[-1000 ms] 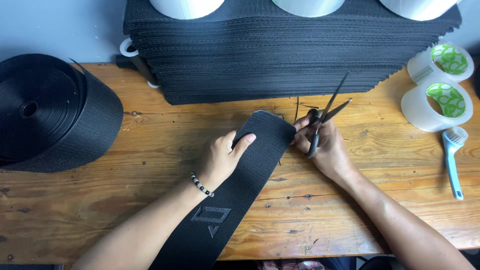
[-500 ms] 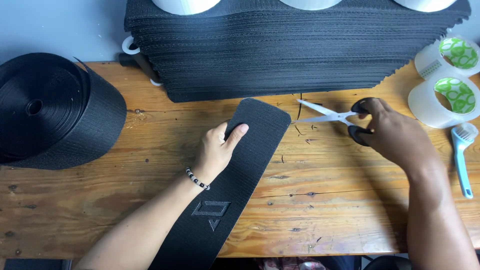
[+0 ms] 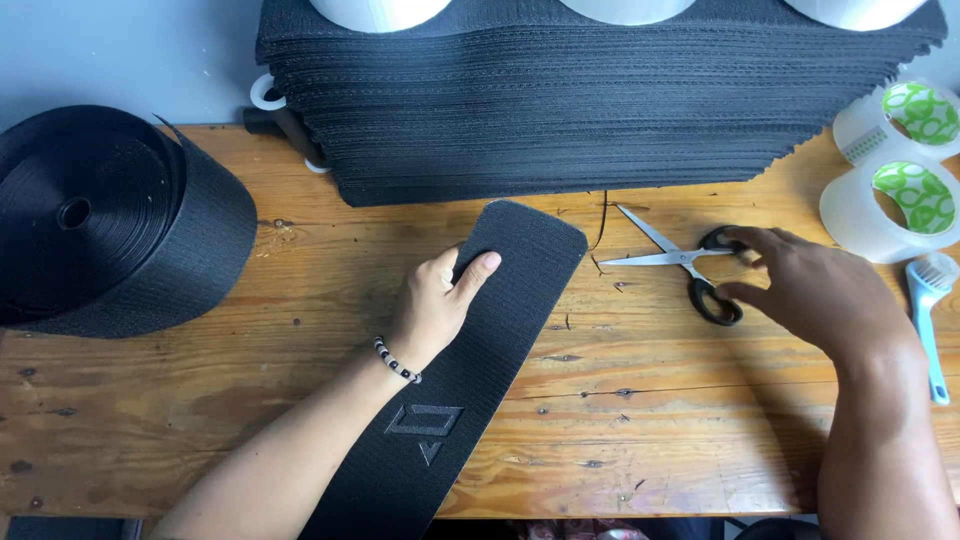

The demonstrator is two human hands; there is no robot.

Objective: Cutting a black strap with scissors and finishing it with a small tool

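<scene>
A long black woven strap [image 3: 525, 255] with a rounded end and a stitched emblem lies diagonally on the wooden table [image 3: 200, 400]. My left hand [image 3: 435, 305], with a beaded bracelet at the wrist, presses flat on the strap near its rounded end. Steel scissors [image 3: 665, 255] with black handles lie on the table to the right of the strap, blades apart. Just right of the scissors' handles is my right hand [image 3: 820, 290]. Its fingers are spread and its fingertips are at the handle loops, with nothing in its grasp.
A tall stack of black strap pieces [image 3: 600, 110] fills the back of the table, with white rolls on top. A big roll of black webbing [image 3: 110, 220] sits at the left. Two clear tape rolls [image 3: 890, 200] and a light blue brush [image 3: 930, 310] lie at the right edge.
My right hand carried the scissors away from the strap's end to the right, laid them on the table and let them go. My left hand stayed on the strap.
</scene>
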